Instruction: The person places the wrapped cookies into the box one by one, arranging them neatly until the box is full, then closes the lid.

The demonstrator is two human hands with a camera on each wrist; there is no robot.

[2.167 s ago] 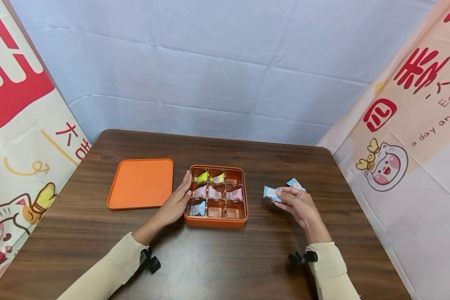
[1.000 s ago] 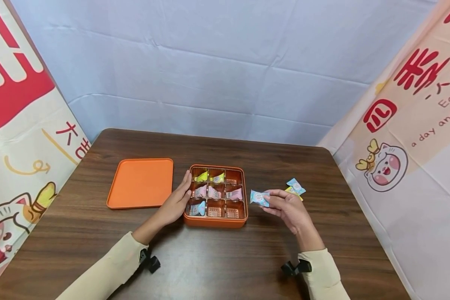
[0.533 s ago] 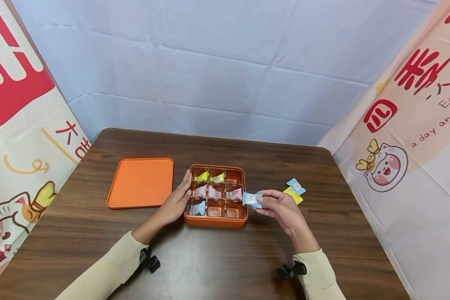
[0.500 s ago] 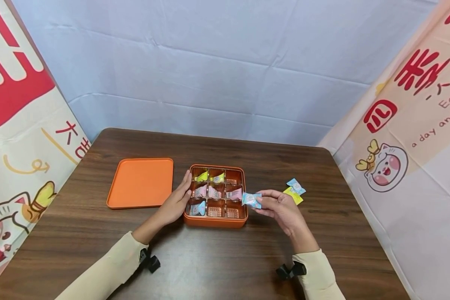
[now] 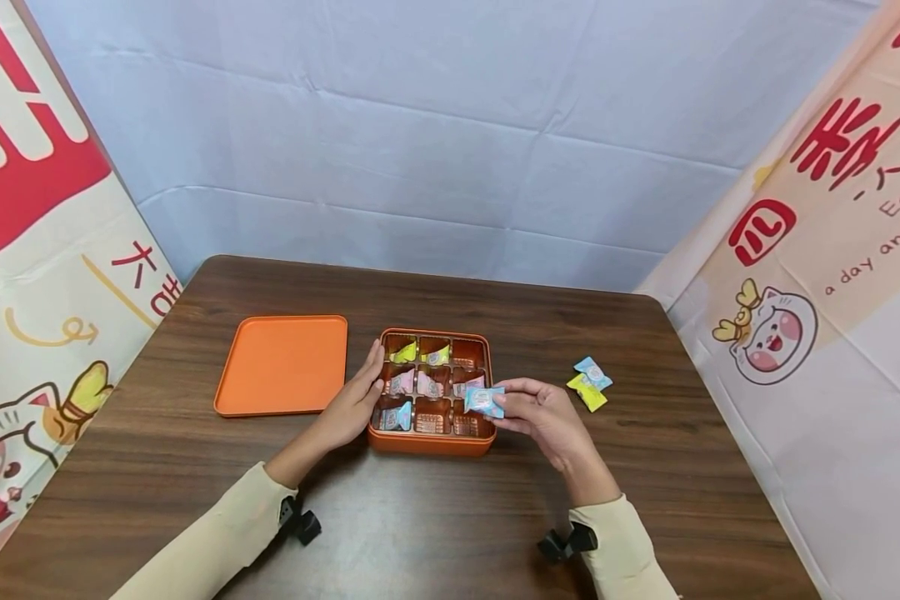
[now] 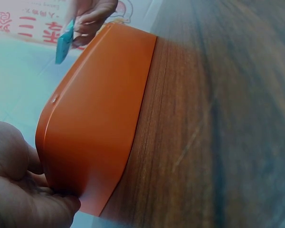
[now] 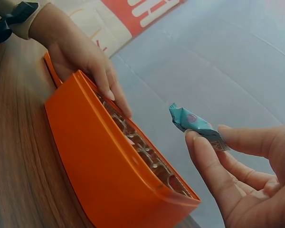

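Observation:
My right hand pinches a blue wrapped candy between thumb and fingers, above the right side of an orange box. The right wrist view shows this blue candy held clear of the box rim. Straight fingers of my left hand rest along the box's left side. Inside, a brown divided tray has yellow candies in the back row, pink candies in the middle row and a blue candy at front left. The held candy partly hides the right-hand pink one.
An orange lid lies flat on the wooden table, left of the box. Right of the box lie a loose blue candy and a yellow candy, close together. Printed cloth hangs on both sides.
My right hand has carried the blue candy leftward, from the right of the box to over its right edge. The loose yellow candy has come into sight. The left hand stays put.

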